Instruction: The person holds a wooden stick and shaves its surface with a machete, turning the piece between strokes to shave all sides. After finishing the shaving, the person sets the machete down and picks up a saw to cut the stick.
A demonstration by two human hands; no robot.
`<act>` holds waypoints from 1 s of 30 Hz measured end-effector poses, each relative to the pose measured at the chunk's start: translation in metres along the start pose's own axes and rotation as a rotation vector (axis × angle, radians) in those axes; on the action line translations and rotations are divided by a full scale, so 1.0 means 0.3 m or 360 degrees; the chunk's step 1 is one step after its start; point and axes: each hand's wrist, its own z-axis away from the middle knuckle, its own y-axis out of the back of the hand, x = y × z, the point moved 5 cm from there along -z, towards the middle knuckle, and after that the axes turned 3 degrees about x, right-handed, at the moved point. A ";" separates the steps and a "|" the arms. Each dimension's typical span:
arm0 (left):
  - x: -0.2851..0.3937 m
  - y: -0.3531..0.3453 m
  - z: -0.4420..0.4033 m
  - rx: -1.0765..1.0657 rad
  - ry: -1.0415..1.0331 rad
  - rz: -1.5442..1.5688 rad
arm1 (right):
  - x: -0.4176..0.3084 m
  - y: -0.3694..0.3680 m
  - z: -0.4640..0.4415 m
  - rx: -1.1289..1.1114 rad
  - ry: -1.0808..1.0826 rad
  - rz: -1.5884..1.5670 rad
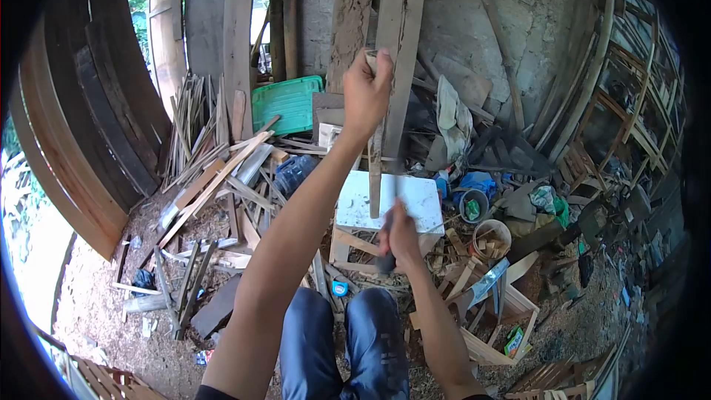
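Note:
My left hand (368, 92) is raised high and closed around the upper end of a narrow wooden strip (375, 192). The strip stands upright, its lower end on the white top of a low wooden stand (352, 211). My right hand (402, 237) is closed on the dark handle of a machete (398, 178), just right of the strip's lower part. Motion blurs the blade, which points upward beside the strip; whether it touches the wood I cannot tell.
Scrap planks (215, 185) lean and lie to the left, near a green plastic lid (289, 107). On the right are a bucket of wood pieces (492, 241), a dark bucket (472, 206) and a wooden frame (518, 311). A blue tape measure (340, 288) lies before my knees.

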 end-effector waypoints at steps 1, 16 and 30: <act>-0.002 -0.008 0.005 -0.0008 -0.0001 0.0010 | 0.065 0.009 0.000 -0.0101 -0.0366 0.0025; -0.003 -0.019 -0.001 0.0058 0.0009 -0.0030 | 0.145 0.056 -0.046 -0.0131 -0.0439 0.0077; -0.017 0.025 0.002 0.0136 0.0004 0.0044 | 0.318 0.091 -0.075 -0.0073 -0.0717 0.0023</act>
